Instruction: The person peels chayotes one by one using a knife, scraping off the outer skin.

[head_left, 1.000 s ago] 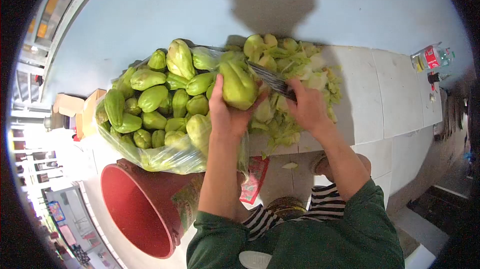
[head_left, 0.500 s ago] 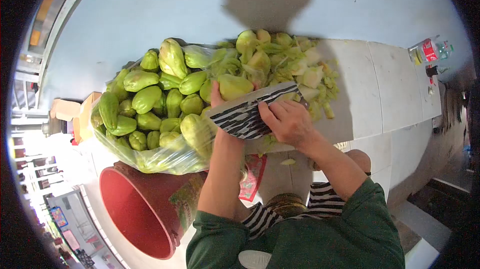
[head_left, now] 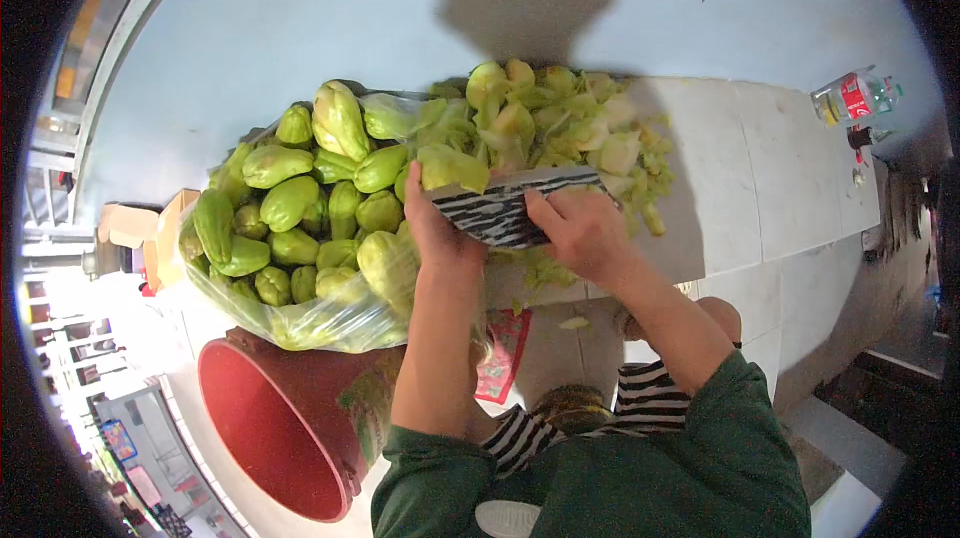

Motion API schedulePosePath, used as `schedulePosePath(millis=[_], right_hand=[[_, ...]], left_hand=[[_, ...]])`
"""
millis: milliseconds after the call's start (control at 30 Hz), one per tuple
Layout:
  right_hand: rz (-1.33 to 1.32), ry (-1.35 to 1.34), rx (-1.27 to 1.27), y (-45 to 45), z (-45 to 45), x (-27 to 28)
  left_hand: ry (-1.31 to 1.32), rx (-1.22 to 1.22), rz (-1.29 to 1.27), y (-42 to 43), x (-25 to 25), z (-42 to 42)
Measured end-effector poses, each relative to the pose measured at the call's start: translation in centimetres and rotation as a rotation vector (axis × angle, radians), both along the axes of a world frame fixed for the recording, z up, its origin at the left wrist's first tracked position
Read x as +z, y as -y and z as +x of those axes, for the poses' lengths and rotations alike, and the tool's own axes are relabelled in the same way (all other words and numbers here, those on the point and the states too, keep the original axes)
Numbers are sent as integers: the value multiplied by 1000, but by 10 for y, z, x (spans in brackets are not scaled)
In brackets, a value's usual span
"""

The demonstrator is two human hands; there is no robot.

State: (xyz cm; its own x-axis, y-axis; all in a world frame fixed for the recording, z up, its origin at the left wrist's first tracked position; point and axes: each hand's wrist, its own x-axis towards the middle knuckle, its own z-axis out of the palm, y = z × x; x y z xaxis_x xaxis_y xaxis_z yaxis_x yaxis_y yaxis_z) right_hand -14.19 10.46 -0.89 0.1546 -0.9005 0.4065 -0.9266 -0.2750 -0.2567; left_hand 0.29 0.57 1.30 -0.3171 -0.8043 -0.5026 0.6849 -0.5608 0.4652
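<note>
In the head view, a green chayote (head_left: 447, 168) is held by the left hand (head_left: 440, 228), partly closed around it, above the tiled ledge (head_left: 725, 173). A striped knife (head_left: 510, 210) is gripped by the right hand (head_left: 583, 231), its fingers curled closed; its blade is placed against the chayote.

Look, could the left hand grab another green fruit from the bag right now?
Probably not: the left hand is busy holding a green fruit, with the striped knife right by it. The bag is close beside the hand, though.
</note>
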Motion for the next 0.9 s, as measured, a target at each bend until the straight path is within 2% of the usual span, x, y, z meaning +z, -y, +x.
schedulePosePath(millis=[167,267,367,467,533,633,733,900], right_hand=[[-27,70,55,-2,5,3],[50,86,-28,3,-1,4],[42,54,6,1,1,9],[-82,51,21,0,5,13],[60,100,21,-4,4,18],[105,82,-32,2,-2,10],[-63,8,-55,1,5,10],[4,44,-82,2,-2,9]], left_hand=[[-4,-51,-4,-4,9,4],[-3,29,24,6,7,3],[-32,-9,-64,6,5,9],[-32,-36,-43,4,0,13],[-61,-77,-77,2,-3,13],[-36,-31,-27,1,12,1],[-37,-41,-91,4,5,4],[12,-48,-3,-2,16,4]])
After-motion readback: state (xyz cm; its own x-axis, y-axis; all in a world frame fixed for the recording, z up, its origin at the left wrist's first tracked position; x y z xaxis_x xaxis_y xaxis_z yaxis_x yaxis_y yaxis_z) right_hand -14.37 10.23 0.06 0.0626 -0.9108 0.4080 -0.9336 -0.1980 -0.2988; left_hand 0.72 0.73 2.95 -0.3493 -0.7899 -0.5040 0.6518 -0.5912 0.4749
